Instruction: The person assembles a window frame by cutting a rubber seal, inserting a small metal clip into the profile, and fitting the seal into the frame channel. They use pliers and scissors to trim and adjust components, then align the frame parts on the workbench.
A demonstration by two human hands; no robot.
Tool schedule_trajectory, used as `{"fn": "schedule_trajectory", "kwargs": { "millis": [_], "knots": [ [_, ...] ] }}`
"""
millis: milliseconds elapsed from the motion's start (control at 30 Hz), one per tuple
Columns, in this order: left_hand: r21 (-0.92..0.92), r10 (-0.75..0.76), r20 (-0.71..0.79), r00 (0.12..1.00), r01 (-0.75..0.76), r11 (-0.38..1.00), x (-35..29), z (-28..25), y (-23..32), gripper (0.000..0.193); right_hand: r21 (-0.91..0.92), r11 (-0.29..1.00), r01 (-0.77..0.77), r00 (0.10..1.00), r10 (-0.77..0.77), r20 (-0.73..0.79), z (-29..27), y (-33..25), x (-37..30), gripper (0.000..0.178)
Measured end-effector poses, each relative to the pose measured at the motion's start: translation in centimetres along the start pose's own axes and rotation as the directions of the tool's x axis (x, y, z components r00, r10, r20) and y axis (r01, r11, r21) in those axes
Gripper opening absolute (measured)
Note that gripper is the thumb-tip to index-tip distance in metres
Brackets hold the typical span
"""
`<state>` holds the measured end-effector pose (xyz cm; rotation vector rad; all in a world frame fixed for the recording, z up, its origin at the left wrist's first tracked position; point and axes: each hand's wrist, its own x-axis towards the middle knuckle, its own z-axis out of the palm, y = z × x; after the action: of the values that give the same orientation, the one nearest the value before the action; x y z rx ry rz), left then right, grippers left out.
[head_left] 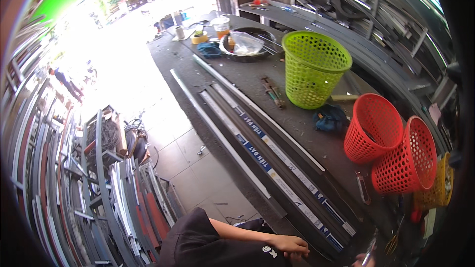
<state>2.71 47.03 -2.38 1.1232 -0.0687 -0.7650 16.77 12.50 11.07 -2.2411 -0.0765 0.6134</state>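
Observation:
My left hand [290, 245] is closed at the near edge of the dark workbench [307, 143], fingers curled under; whatever they hold, if anything, is hidden. Low in the view, part of my right hand [365, 262] is closed around a shiny metal tool [369, 252] whose kind I cannot make out. Just beyond the hands, two long metal profiles with labelled film, one on the left [267, 165] and one on the right [287, 160], lie side by side along the bench. Plain light strips flank them, a left strip [222, 138] and a right strip [262, 111].
A green perforated basket [309, 76], two red baskets [371, 128] [403, 168] and a yellow one [435, 188] stand along the right. Near them lie a utility knife [362, 188] and a blue cloth [330, 118]. A black basin [247, 44] sits farther back. Racked metal lengths [133, 202] fill the left.

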Motion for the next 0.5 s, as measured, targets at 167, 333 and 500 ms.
{"fn": "schedule_trajectory", "kwargs": {
  "millis": [167, 333, 500],
  "knots": [
    [0.206, 0.097, -0.149, 0.984, -0.065, 0.976, -3.7, 0.1, 2.3, 0.046, 0.325, 0.946, 0.019, 0.943, 0.091, -0.320, -1.7, 5.9, 20.0, 0.032],
    [0.208, 0.241, -0.145, 0.960, -0.209, 0.955, -6.1, 0.9, 5.7, 0.044, -0.650, 0.760, -0.025, 0.749, -0.416, -0.515, 1.9, 0.5, 18.9, 0.047],
    [0.261, 0.518, 0.123, 0.847, -0.531, 0.806, -11.6, 1.5, 17.7, 0.037, 0.036, 0.702, 0.711, 0.677, -0.670, -0.304, 3.2, -14.9, 2.5, 0.044]
  ]
}}
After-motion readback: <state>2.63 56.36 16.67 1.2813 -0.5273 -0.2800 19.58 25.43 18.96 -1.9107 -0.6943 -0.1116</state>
